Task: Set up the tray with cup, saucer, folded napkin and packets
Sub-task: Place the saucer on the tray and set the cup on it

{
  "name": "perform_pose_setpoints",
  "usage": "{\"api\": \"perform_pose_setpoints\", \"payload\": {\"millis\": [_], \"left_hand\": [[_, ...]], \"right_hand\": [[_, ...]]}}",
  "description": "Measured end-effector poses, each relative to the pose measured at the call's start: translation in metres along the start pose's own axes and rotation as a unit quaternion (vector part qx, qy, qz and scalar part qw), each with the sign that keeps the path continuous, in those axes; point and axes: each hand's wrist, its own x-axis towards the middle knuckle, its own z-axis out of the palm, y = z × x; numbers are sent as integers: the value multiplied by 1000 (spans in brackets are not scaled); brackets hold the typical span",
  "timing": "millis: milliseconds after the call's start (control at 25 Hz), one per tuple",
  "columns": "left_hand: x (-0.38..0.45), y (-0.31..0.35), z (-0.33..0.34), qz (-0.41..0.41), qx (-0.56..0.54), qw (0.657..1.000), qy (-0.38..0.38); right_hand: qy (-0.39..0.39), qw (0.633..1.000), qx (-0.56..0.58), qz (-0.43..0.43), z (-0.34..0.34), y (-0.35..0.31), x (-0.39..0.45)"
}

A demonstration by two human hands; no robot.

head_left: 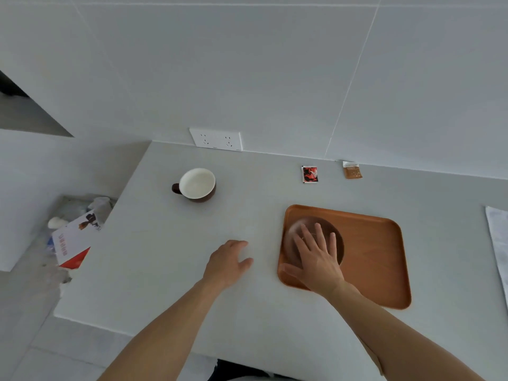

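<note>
An orange-brown tray (pixel 368 243) lies on the white counter at the right. A dark brown saucer (pixel 336 235) sits in the tray's left half. My right hand (pixel 316 254) lies flat over the saucer with its fingers spread and straight. My left hand (pixel 228 262) hovers or rests on the bare counter left of the tray, fingers loosely curled, holding nothing. A brown cup (pixel 196 185) with a white inside stands further back on the left. A red-and-black packet (pixel 309 174) and a brown packet (pixel 351 170) lie near the wall. White paper, perhaps the napkin (pixel 497 243), shows at the right edge.
A wall socket (pixel 216 139) sits on the tiled wall behind the counter. Off the counter's left edge, lower down, is a bin area holding a red-and-white box (pixel 72 243) and rubbish. The counter's front edge runs near my arms.
</note>
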Motion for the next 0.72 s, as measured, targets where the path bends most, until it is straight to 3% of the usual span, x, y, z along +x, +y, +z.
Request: {"api": "perform_pose_setpoints", "payload": {"millis": [360, 720], "left_hand": [[25, -117, -91, -105, -64, 992, 40], [109, -148, -150, -113, -156, 978, 80]], "right_hand": [[-67, 997, 5, -45, 33, -119, 61], [-3, 999, -16, 40, 76, -145, 90]]}}
